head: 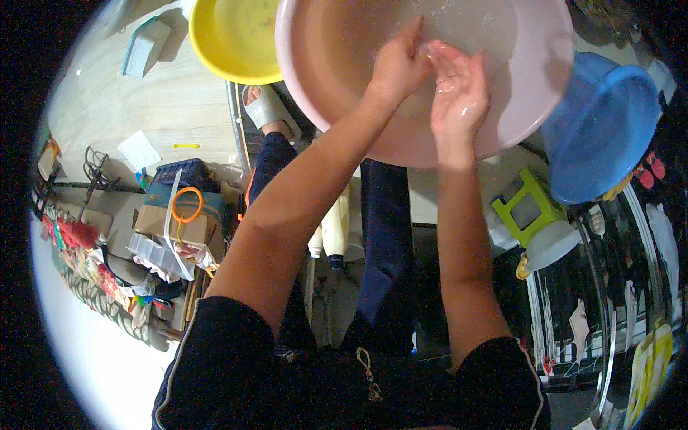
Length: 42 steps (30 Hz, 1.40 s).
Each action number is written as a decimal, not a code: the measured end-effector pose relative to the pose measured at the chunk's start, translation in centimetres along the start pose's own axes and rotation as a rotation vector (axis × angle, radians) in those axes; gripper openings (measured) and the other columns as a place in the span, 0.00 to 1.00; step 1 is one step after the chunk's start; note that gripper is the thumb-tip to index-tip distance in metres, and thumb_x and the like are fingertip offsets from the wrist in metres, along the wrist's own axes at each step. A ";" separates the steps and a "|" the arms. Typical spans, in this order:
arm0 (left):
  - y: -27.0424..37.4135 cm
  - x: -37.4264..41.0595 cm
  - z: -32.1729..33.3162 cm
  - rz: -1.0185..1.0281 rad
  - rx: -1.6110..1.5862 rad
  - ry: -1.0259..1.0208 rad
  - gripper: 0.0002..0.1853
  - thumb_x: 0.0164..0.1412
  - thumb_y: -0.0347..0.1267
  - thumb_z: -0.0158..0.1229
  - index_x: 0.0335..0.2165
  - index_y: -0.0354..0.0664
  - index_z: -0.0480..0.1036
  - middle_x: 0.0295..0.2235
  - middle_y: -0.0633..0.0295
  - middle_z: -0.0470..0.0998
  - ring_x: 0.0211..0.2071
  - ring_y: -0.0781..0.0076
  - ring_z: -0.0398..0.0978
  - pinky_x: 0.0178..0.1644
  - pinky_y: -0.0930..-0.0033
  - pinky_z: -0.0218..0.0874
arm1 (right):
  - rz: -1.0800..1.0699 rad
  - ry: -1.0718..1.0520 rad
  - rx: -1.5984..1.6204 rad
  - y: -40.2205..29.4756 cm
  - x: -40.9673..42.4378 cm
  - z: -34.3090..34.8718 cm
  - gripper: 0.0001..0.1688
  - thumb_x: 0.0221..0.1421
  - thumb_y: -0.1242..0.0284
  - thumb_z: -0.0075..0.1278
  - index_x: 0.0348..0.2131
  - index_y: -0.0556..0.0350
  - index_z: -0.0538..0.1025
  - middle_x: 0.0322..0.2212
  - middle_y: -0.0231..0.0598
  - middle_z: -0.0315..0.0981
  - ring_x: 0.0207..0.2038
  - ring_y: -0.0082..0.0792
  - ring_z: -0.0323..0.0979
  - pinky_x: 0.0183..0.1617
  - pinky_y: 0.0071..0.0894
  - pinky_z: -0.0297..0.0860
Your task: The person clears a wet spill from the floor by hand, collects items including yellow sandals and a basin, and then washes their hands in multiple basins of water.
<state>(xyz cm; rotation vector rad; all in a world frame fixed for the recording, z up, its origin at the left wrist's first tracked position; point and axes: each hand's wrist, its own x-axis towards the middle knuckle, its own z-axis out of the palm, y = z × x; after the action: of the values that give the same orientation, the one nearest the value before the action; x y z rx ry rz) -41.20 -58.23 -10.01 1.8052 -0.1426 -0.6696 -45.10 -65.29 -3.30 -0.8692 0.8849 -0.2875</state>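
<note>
A large pink plastic basin (301,70) with cloudy water (473,24) in it stands before me. Both hands are over the basin, close together near its middle. My left hand (398,70) is seen from the back, one finger extended and the others curled out of sight, so anything inside them is hidden. Wet and shiny, my right hand (459,91) turns its palm up with the fingers loosely bent; nothing shows in it. Its fingertips are next to the left hand; whether they touch I cannot tell.
A yellow basin (231,48) stands left of the pink one. At right are a tilted blue tub (602,129) and a green plastic stool (529,207). Pale bottles (336,226) stand between my legs. A cardboard box (172,220) and clutter lie at left.
</note>
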 end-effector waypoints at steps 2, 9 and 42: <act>0.9 0.1 -0.2 0.045 0.050 0.033 0.26 0.48 0.32 0.52 0.47 0.35 0.60 0.41 0.46 0.69 0.41 0.52 0.68 0.44 0.62 0.60 | -0.293 -0.130 -0.547 0.5 -1.5 0.5 0.28 0.59 0.62 0.24 0.32 0.59 0.75 0.37 0.45 0.70 0.45 0.45 0.63 0.54 0.37 0.53; 7.2 -3.6 -0.9 -0.035 -0.149 -0.326 0.20 0.58 0.33 0.42 0.46 0.32 0.61 0.46 0.50 0.65 0.47 0.59 0.64 0.53 0.65 0.51 | -0.197 -0.115 -0.370 0.5 2.1 -2.2 0.24 0.56 0.60 0.35 0.44 0.59 0.66 0.47 0.42 0.59 0.52 0.42 0.54 0.55 0.38 0.50; 5.4 -0.9 -1.7 0.440 0.574 -0.071 0.28 0.42 0.25 0.50 0.48 0.47 0.62 0.48 0.57 0.63 0.47 0.55 0.62 0.48 0.59 0.57 | 0.475 0.134 -0.028 0.6 -1.1 2.4 0.28 0.58 0.57 0.26 0.49 0.59 0.60 0.46 0.39 0.61 0.47 0.32 0.60 0.50 0.32 0.60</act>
<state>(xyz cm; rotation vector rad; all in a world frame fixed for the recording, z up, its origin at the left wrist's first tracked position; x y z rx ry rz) -39.86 -58.25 -4.42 2.1887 -0.8237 -0.3927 -44.06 -63.03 -2.32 -0.6452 1.1915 0.0818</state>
